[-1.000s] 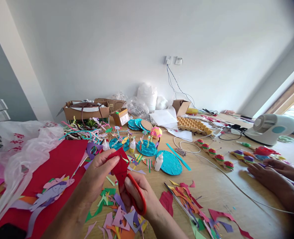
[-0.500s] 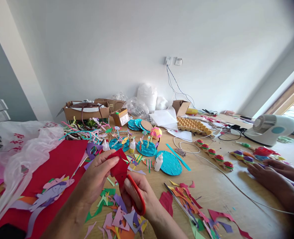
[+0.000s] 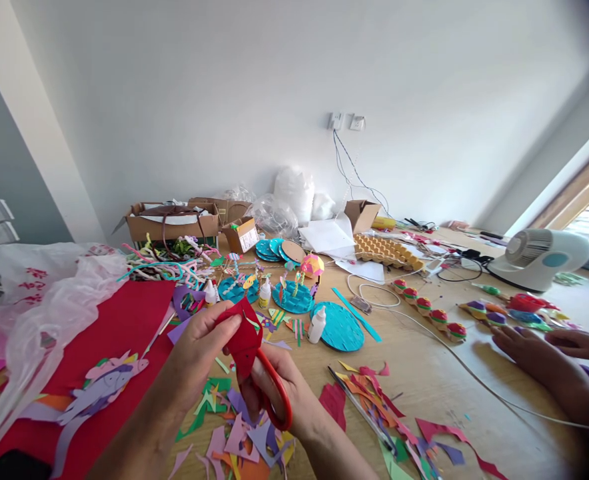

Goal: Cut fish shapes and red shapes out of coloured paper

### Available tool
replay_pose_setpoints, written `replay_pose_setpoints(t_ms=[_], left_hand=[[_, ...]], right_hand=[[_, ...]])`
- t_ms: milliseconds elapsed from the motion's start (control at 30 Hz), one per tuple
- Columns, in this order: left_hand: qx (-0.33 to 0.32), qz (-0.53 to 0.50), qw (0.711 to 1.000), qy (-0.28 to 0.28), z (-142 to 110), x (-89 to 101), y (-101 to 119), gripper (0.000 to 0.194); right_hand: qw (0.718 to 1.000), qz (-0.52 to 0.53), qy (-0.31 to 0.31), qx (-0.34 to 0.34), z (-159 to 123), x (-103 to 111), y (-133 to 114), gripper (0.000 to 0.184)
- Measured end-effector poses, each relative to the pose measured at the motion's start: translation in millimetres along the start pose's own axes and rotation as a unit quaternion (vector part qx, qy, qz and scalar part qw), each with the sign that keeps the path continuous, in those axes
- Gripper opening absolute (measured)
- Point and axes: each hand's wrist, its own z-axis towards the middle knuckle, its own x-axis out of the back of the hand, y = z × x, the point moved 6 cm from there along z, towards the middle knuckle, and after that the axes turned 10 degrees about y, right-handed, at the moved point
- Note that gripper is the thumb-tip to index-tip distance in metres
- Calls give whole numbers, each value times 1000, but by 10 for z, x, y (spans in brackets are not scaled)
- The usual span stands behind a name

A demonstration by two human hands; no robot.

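Note:
My left hand (image 3: 199,357) pinches a piece of red paper (image 3: 242,333) and holds it up over the wooden table (image 3: 439,387). My right hand (image 3: 287,393) is wrapped round red-handled scissors (image 3: 274,393), whose blades are hidden behind the red paper. Below both hands lies a heap of coloured paper scraps (image 3: 234,437). A large red sheet (image 3: 99,340) with a purple paper fish (image 3: 102,383) on it lies to the left.
Another person's hands (image 3: 539,350) rest on the table at the right, beside decorated craft pieces (image 3: 427,307). Glue bottles (image 3: 317,325), turquoise discs (image 3: 339,327), cardboard boxes (image 3: 174,220), a plastic bag (image 3: 39,293), a fan (image 3: 544,257) and cables crowd the table.
The red paper has turned slightly in my left hand and the scissors have shifted a little. The other person's hands have moved slightly apart at the right.

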Motion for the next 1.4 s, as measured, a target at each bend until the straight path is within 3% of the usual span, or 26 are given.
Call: replay_pose_setpoints(t_ms=[200, 600, 767, 900, 1100, 1400], left_hand=[[-7, 21, 999, 38, -2, 65, -50, 28], [-5, 23, 998, 51, -36, 63, -20, 29], [-23, 31, 999, 27, -35, 50, -36, 17], [-34, 26, 999, 23, -33, 48, -36, 21], [-35, 14, 999, -33, -60, -30, 9, 27], [-31, 26, 999, 7, -51, 8, -22, 18]], right_hand=[[1000, 8, 11, 12, 5, -3, 6, 58], [999, 11, 22, 21, 11, 4, 61, 60], [999, 9, 29, 32, 12, -4, 39, 61], [999, 11, 25, 34, 12, -7, 39, 61], [999, 18, 16, 32, 10, 3, 55, 55], [999, 11, 27, 36, 13, 6, 77, 61]])
